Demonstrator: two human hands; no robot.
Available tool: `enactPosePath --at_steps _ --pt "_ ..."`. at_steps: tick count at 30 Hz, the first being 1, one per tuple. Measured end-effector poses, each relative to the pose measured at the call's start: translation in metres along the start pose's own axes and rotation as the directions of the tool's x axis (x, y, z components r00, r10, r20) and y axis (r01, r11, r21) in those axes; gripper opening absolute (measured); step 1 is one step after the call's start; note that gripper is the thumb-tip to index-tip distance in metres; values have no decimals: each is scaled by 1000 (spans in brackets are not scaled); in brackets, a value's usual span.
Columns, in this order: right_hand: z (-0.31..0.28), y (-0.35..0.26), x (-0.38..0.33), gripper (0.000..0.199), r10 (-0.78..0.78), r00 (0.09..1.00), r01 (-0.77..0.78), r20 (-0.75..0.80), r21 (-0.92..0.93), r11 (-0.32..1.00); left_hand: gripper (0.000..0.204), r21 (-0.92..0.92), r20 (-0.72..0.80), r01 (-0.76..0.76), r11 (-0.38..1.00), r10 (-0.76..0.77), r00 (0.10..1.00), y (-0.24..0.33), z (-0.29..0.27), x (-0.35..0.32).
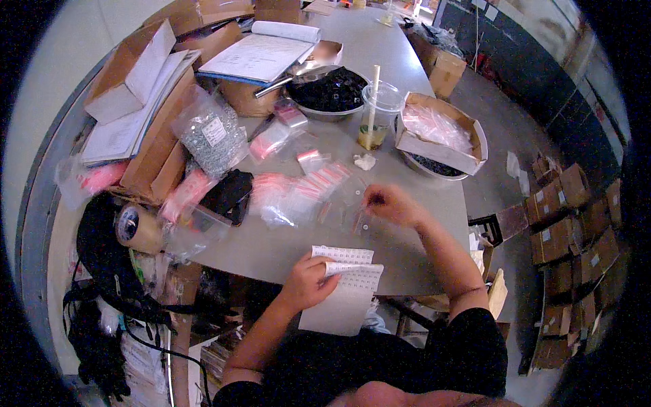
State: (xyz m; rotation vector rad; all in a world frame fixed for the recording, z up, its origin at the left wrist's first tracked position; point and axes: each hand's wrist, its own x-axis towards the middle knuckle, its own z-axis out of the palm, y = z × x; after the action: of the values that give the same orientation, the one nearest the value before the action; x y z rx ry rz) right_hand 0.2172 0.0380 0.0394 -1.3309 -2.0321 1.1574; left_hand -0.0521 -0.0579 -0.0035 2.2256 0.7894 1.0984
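My left hand point(308, 285) is closed on a folded white sheet of small printed labels point(352, 281), held at the near table edge. Over the table, my right hand point(393, 205) has its fingers curled together, with whatever they pinch too small to make out. Just left of those fingers lie small clear zip bags point(332, 209), and small pale round pieces point(365, 227) are close by. A spread pile of clear zip bags with red strips point(288, 193) covers the table farther left.
A plastic cup with a straw point(377, 122), a crumpled tissue point(365, 161), a bowl of black parts point(329, 95) and a carton of bags point(444, 132) stand beyond my right hand. To the left are a bag of metal parts point(213, 132), a tape roll point(139, 227) and a clipboard point(261, 54).
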Motion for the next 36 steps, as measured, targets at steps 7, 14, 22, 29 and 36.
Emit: enactPosePath --at_steps 7,14,22,29,36 --pt "-18 17 25 25 5 991 -45 -135 -296 954 11 -5 -18 -1 1000 1 1000 -1 -2 -1" --pt "10 12 22 26 -124 981 31 -148 -510 860 13 -4 -6 -6 1000 6 1000 3 -4 3" --pt "-12 -6 39 25 99 986 -143 -135 -363 921 13 -14 -15 -5 1000 5 1000 0 -2 1" --pt "-3 12 57 29 60 977 -145 -205 -430 891 12 -8 -8 15 1000 -15 1000 3 -4 2" --pt "-13 16 35 18 62 969 -176 -239 -493 852 14 -8 -25 5 1000 -5 1000 1 -3 1"
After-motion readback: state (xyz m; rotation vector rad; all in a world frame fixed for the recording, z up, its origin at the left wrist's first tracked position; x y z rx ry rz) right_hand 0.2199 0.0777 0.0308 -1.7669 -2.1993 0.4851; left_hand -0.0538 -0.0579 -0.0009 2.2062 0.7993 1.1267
